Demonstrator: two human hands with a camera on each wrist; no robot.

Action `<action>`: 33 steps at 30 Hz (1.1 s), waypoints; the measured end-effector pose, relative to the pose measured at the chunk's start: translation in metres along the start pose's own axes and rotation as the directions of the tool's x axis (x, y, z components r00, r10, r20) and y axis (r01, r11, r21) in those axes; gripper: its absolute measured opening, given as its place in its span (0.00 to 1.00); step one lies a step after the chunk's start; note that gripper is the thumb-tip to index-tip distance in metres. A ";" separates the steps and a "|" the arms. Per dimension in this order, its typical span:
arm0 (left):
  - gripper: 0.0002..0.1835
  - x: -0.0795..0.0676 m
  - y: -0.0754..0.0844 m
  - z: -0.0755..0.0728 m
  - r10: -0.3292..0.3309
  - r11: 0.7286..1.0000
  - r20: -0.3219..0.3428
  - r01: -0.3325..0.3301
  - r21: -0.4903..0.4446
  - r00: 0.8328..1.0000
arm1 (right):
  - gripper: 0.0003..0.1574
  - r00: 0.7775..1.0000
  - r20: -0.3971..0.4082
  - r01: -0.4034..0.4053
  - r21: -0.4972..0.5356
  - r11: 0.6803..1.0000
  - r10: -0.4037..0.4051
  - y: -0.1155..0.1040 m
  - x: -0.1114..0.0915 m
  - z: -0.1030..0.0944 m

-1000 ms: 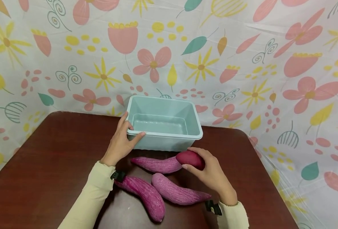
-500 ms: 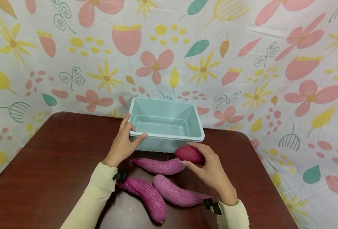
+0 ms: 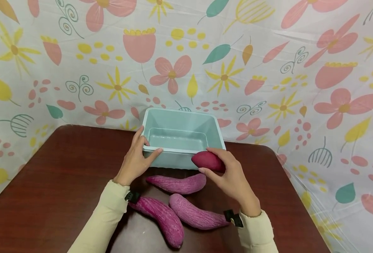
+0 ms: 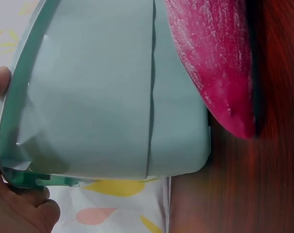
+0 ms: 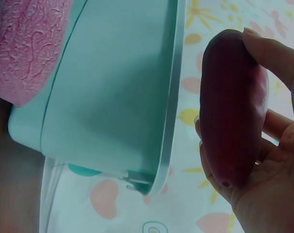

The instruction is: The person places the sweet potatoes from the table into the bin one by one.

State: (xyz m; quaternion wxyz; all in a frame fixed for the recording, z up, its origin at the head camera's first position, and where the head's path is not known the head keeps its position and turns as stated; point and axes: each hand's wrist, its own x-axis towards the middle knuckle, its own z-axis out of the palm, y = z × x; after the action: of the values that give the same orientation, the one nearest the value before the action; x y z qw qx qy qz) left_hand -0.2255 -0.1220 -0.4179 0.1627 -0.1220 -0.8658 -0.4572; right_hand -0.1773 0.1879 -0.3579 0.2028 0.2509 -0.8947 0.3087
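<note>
My left hand (image 3: pixel 133 159) grips the front left corner of a pale blue plastic bin (image 3: pixel 174 160), its thumb along the front rim and its fingers at the left rim. Nothing lies inside the bin. My right hand (image 3: pixel 234 179) holds a smooth dark-red sweet potato (image 3: pixel 207 161) between thumb and fingers. In the head view the sweet potato overlaps the bin's front right wall. The right wrist view shows this dark sweet potato (image 5: pixel 233 107) lengthwise, just outside the bin's rim (image 5: pixel 173 97), with fingers behind it.
Three wrinkled, curved purple sweet potatoes lie on the dark brown table (image 3: pixel 63 182): one close before the bin (image 3: pixel 177 184), one in the middle (image 3: pixel 196 213), and one by the left wrist (image 3: pixel 161 218). A flower-print cloth (image 3: pixel 174 45) hangs behind the table.
My right hand has raised the dark-red sweet potato from over the rear purple one toward the bin's front rim. The left hand keeps its grip on the bin's corner.
</note>
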 end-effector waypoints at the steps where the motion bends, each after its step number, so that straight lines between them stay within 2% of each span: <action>1: 0.25 0.000 0.000 0.000 0.001 1.000 0.000 -0.001 0.003 1.000 | 0.39 1.000 0.000 0.002 0.002 1.000 -0.002 0.000 0.003 0.001; 10: 0.25 0.000 0.000 -0.001 -0.009 1.000 0.011 0.009 -0.026 1.000 | 0.38 1.000 0.008 0.002 0.040 0.999 -0.002 0.000 0.030 0.008; 16: 0.26 0.001 0.003 -0.002 -0.016 0.999 0.018 0.017 -0.030 1.000 | 0.38 0.999 -0.013 -0.049 0.048 0.998 0.049 0.008 0.042 0.012; 21: 0.26 0.001 0.001 -0.003 -0.018 0.999 0.016 0.018 -0.030 1.000 | 0.38 0.996 0.017 -0.088 0.082 0.993 0.087 0.009 0.057 0.019; 28: 0.26 0.001 0.001 -0.004 -0.029 0.999 0.028 0.030 -0.032 0.999 | 0.37 0.993 0.091 -0.089 0.123 0.988 0.078 0.005 0.087 0.036; 33: 0.26 0.002 0.001 -0.004 -0.031 0.999 0.039 0.032 -0.026 0.999 | 0.37 0.988 0.124 -0.102 0.125 0.987 0.087 0.006 0.097 0.042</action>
State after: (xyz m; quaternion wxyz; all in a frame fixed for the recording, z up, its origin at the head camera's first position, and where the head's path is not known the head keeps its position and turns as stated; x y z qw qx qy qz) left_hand -0.2265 -0.1244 -0.4141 0.1370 -0.1193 -0.8644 -0.4689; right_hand -0.2663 0.1327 -0.3412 0.1177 0.2387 -0.8939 0.3608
